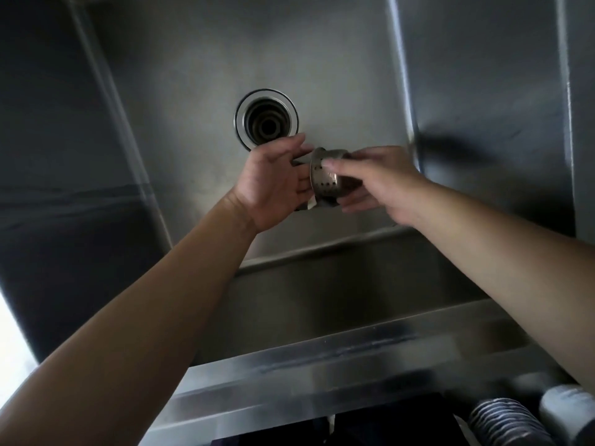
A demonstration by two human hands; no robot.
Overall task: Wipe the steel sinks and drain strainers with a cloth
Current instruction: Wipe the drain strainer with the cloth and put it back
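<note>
**Two hands on strainer above sink basin**

Two bare forearms reach in from the bottom corners, over the sink's front rim. Corrugated grey hose and a pale pipe end sit at bottom right, below the rim, blurred.

Drain strainer is held in the air between both hands, over the basin floor, near and just right of the open drain. It lies on its side: long axis runs roughly left-right, wide flanged rim facing the left hand, perforated cup body pointing toward the right hand.

Left hand is palm-right, fingers fairly straight and spread, cupped against the strainer's rim end; a bit of pale cloth shows between palm and strainer, mostly hidden. Whether the left fingers curl around anything cannot be told.

Right hand comes in from the right, wrist angled down-left, thumb laid over the top of the perforated body, fingers curled under it: clamped on the strainer. Hand is motion-blurred.

Open drain sits beyond the hands in the basin floor, ringed steel flange, dark stepped throat. Sink is brushed steel, dull, with upright walls left and right and a dark shadow patch on the right wall. Bright light at the lower left edge.
</note>
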